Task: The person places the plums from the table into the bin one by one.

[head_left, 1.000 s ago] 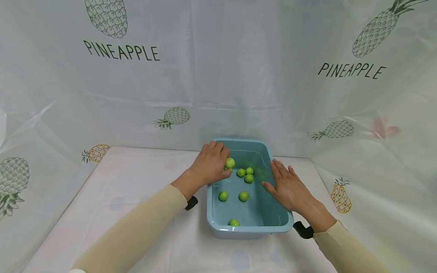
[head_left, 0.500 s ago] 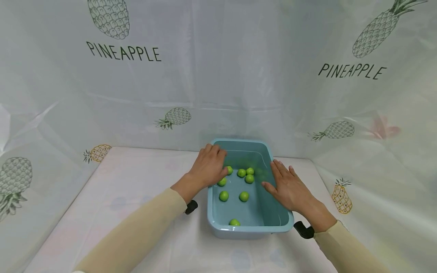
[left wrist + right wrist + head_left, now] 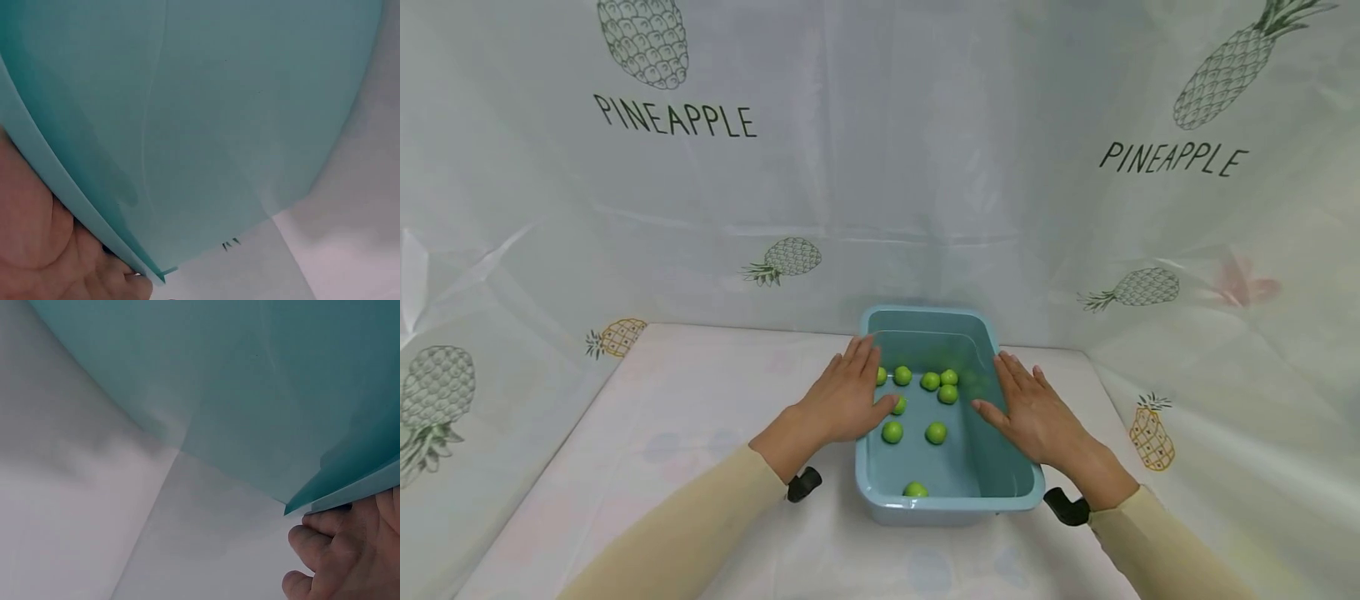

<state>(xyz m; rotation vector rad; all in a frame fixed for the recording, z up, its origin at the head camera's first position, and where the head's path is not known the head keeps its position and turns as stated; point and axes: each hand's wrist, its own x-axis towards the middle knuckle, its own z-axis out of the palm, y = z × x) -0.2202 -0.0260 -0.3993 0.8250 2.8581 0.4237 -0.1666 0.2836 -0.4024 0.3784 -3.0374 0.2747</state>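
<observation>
A blue plastic basin (image 3: 951, 504) stands on the table with several small round green fruits, lime-like, on its floor. One fruit (image 3: 898, 405) lies by my left thumb, and another (image 3: 881, 376) is partly hidden behind my left fingers. My left hand (image 3: 838, 400) rests on the basin's left rim, fingers straight and holding no fruit. On the opposite rim lies my right hand (image 3: 1037, 412), fingers extended and thumb over the inside. Both wrist views show the basin's outer wall, with the left palm (image 3: 37, 237) and right fingers (image 3: 325, 544) beneath the rim.
A pale patterned cloth covers the table (image 3: 685, 450). Behind it hangs a whitish curtain (image 3: 910, 167) printed with pineapples, close to the basin's far end. A black wrist strap (image 3: 805, 484) sits under the left wrist, a similar strap (image 3: 1066, 506) under the right.
My left hand has let go of a green fruit inside the basin, then straightened its fingers and drawn back onto the left rim. My right hand has stayed in place.
</observation>
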